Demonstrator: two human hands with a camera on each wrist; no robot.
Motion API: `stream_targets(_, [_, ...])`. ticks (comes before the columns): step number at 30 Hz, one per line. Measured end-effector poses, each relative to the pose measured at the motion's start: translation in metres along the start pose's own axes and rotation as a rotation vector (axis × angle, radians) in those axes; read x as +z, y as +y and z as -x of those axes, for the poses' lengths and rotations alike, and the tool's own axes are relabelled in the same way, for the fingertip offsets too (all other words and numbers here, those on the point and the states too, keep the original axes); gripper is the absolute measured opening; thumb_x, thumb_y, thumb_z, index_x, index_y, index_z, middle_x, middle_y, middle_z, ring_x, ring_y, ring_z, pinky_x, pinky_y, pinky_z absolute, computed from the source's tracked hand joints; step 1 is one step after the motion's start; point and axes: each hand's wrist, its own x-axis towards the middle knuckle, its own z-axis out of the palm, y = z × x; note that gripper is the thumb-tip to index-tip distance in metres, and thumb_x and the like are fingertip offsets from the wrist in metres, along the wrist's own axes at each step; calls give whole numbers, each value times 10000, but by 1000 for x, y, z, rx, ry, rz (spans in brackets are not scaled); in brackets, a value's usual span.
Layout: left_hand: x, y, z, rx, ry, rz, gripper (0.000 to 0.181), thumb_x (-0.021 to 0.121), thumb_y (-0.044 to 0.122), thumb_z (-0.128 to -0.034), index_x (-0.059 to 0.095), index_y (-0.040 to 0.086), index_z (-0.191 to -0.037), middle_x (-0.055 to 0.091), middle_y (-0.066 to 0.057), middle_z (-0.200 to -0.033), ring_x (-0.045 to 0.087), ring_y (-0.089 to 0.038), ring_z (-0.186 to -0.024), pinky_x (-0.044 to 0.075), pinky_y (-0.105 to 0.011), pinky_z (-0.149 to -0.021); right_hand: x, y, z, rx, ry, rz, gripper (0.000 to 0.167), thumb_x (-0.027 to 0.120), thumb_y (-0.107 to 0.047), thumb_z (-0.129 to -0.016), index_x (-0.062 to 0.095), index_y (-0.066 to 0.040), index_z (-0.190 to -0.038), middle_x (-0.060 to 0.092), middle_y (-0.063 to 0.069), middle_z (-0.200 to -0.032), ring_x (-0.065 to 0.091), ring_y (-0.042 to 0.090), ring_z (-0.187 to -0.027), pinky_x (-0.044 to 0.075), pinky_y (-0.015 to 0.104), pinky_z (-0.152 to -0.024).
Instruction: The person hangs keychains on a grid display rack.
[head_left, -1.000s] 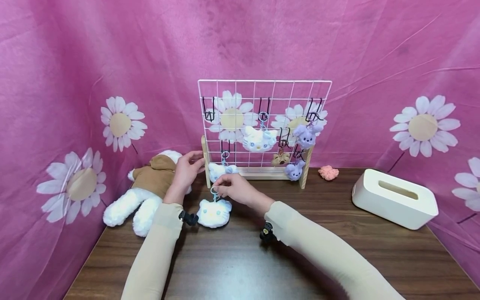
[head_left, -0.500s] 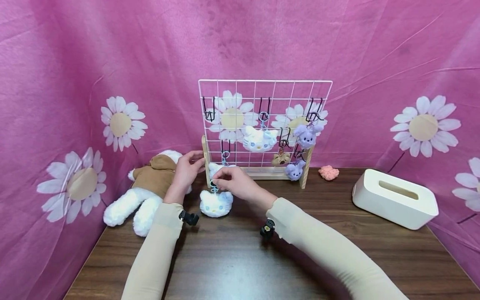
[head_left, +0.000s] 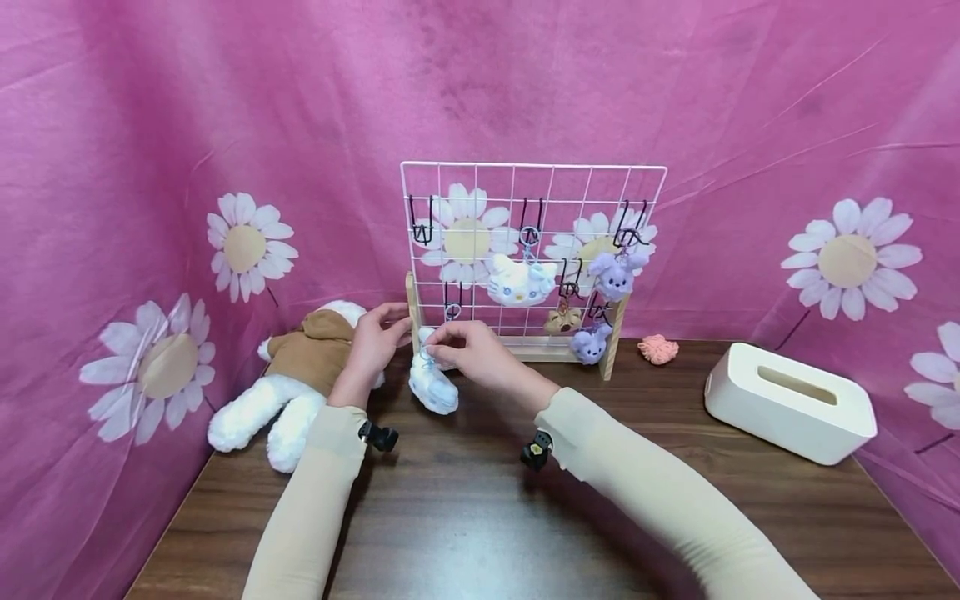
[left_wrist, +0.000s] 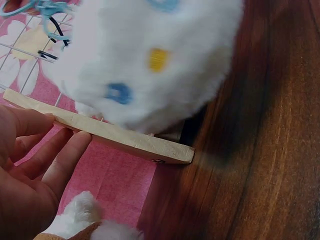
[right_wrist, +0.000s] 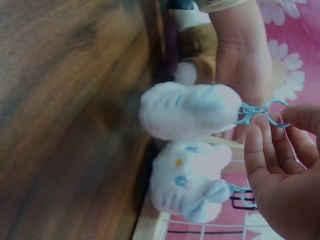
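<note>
My right hand (head_left: 476,357) pinches the light-blue ring of a white plush cat keychain (head_left: 432,386) between thumb and finger. The plush hangs turned sideways before the rack's lower left; in the right wrist view the ring (right_wrist: 274,112) and chain show clearly. Behind it, a second white cat keychain (right_wrist: 187,175) with a blue bow hangs from a black hook. My left hand (head_left: 377,340) touches the rack's left wooden post (left_wrist: 125,135) from its outer side with extended fingers. The white wire rack (head_left: 532,166) stands on the table.
Another cat keychain (head_left: 520,282), two purple plush keychains (head_left: 615,277) and a small brown one (head_left: 562,320) hang on the rack. A bare black hook (head_left: 422,233) sits upper left. Nearby are a plush toy (head_left: 303,354), a pink fluffy piece (head_left: 657,349) and a white tissue box (head_left: 787,408).
The right hand has raised the cat keychain slightly toward the rack, and the plush has swung from facing front to sideways. The left hand stays at the post.
</note>
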Motion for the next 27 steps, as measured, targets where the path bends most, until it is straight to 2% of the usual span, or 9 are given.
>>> stream_targets(5, [0, 2, 3, -6, 4, -2, 392, 622, 52, -1140, 626, -60, -1516, 648, -310, -1511, 703, -412, -1334, 664, -443, -1151, -8, -11, -5, -37, 12, 34, 157, 726, -175, -1103, 818, -64, -1166, 810, 84, -1143, 660, 109, -948, 608, 220, -802])
stream_targets(11, [-1, 1, 3, 7, 3, -19, 393, 627, 58, -1138, 631, -66, -1510, 658, -318, -1502, 738, -349, -1248, 667, -464, -1144, -18, -29, -12, -58, 29, -22, 141, 738, -168, -1096, 818, -71, -1158, 816, 93, -1100, 701, 130, -951, 695, 494, -941])
stream_targets(12, [-1, 0, 3, 7, 2, -22, 392, 626, 57, -1137, 631, -69, -1508, 659, -318, -1501, 740, -336, -1236, 670, -459, -1139, -19, -31, -13, -60, 29, -33, 142, 740, -170, -1096, 816, -68, -1158, 813, 97, -1086, 704, 135, -941, 695, 510, -938])
stream_targets(18, [-2, 1, 3, 4, 6, -43, 391, 639, 70, -1135, 639, -57, -1504, 671, -298, -1495, 744, -298, -1206, 709, -366, -1072, -29, -49, -17, -58, 29, -48, 184, 733, -213, -1108, 805, -66, -1190, 782, 59, -1032, 689, 136, -912, 643, 365, -829])
stream_targets(21, [-2, 1, 2, 19, 18, -88, 376, 660, 88, -1128, 667, -40, -1481, 700, -284, -1463, 733, -312, -1215, 721, -263, -981, -34, -60, -19, -71, 38, -57, 189, 732, -193, -1107, 800, -43, -1200, 790, 91, -1049, 695, 139, -900, 658, 381, -835])
stream_targets(24, [-1, 1, 2, 47, 36, -139, 362, 672, 100, -1122, 690, -28, -1460, 725, -272, -1442, 719, -334, -1263, 644, -146, -901, -38, -72, -22, -89, 61, -72, 165, 739, -157, -1098, 800, -28, -1179, 805, 126, -1078, 710, 131, -888, 696, 408, -883])
stream_targets(27, [-1, 2, 2, 65, 48, -160, 359, 667, 102, -1121, 695, -33, -1453, 729, -278, -1439, 705, -350, -1298, 587, -106, -878, -42, -83, -24, -92, 98, -90, 140, 750, -138, -1085, 799, -27, -1155, 814, 126, -1084, 723, 121, -879, 718, 380, -881])
